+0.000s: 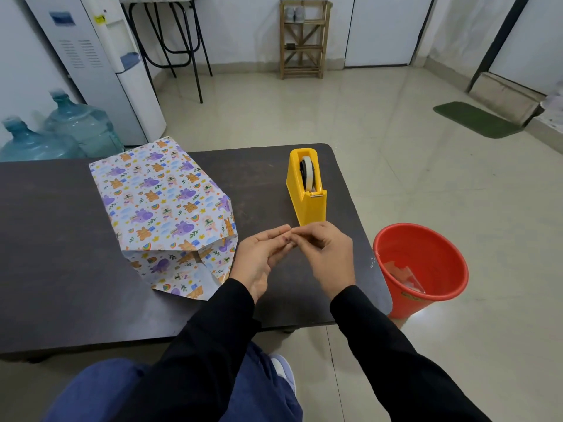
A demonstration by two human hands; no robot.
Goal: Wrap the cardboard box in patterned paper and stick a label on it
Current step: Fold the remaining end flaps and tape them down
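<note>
The box [158,193] lies on the dark table [54,239], covered in white paper printed with purple and orange animals. Its near end is open, with loose paper flaps [182,269] spread on the tabletop. A yellow tape dispenser [306,190] with a white roll stands to the right of the box. My left hand [259,257] and my right hand [327,254] meet fingertip to fingertip just in front of the dispenser, above the table. They seem to pinch something small and clear between them, probably a piece of tape; it is too small to see.
A red bucket [420,269] with scraps inside stands on the floor by the table's right edge. Two water jugs [61,132] and a white dispenser [100,62] stand behind the table on the left. A wooden rack [304,38] is at the far wall.
</note>
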